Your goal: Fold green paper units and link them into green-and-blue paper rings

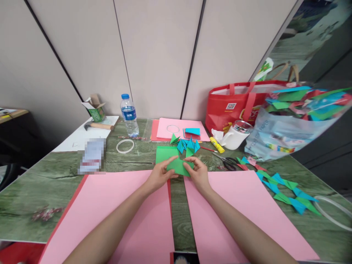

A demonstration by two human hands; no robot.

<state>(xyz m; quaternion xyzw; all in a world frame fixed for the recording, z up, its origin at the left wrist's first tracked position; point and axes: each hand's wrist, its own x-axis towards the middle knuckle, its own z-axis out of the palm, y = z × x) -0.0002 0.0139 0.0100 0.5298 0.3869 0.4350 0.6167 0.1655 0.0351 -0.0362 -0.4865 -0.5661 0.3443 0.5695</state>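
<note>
Between my two hands is a small sheet of green paper (178,168), raised over the gap between two large pink sheets. My left hand (162,171) pinches its left edge, thumb below and fingers above. On the right edge, the thumb and fingers of my right hand (197,171) close on the same paper. Just behind lies another green paper (162,152), flat on the table. Past it stand a folded green piece (174,139) and several folded blue pieces (189,145).
Pink sheets (123,212) lie under both forearms. Scissors (230,163), a glue stick (217,145), a white mug (237,136) and a folded-paper chain (286,189) are at right. A water bottle (129,117), a white ring (125,146) and a hammer (99,126) are at left.
</note>
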